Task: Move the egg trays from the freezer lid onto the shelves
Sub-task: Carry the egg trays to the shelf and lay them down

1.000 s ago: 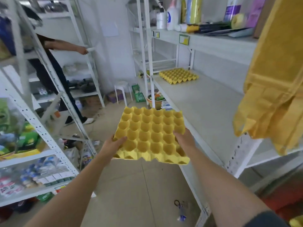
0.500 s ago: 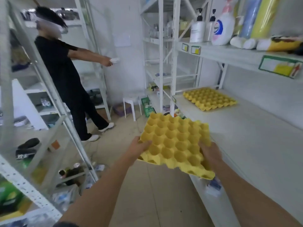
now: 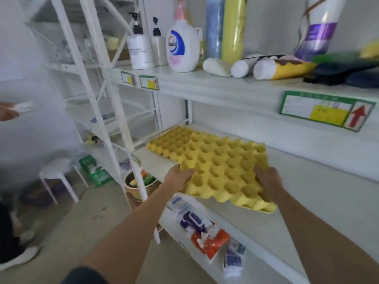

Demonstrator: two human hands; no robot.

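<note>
I hold an empty yellow egg tray [image 3: 223, 171] over the white middle shelf [image 3: 307, 191]. My left hand [image 3: 177, 178] grips its near-left edge and my right hand [image 3: 266, 178] grips its right edge. The tray's far side overlaps a second yellow egg tray [image 3: 168, 143] that lies flat at the shelf's left end. Whether the two trays touch is unclear. The freezer lid is out of view.
The upper shelf [image 3: 225, 87] carries pump bottles [image 3: 140, 50], a detergent bottle [image 3: 182, 49] and rolls. White uprights [image 3: 123, 128] stand left of the trays. Snack packets [image 3: 209, 238] lie on the shelf below. A white stool [image 3: 56, 177], a bucket [image 3: 139, 184] and another person's hand [image 3: 8, 112] are at left.
I have stepped closer to the shelf and carried the tray forward and right, from over the aisle to above the shelf, beside the tray lying there.
</note>
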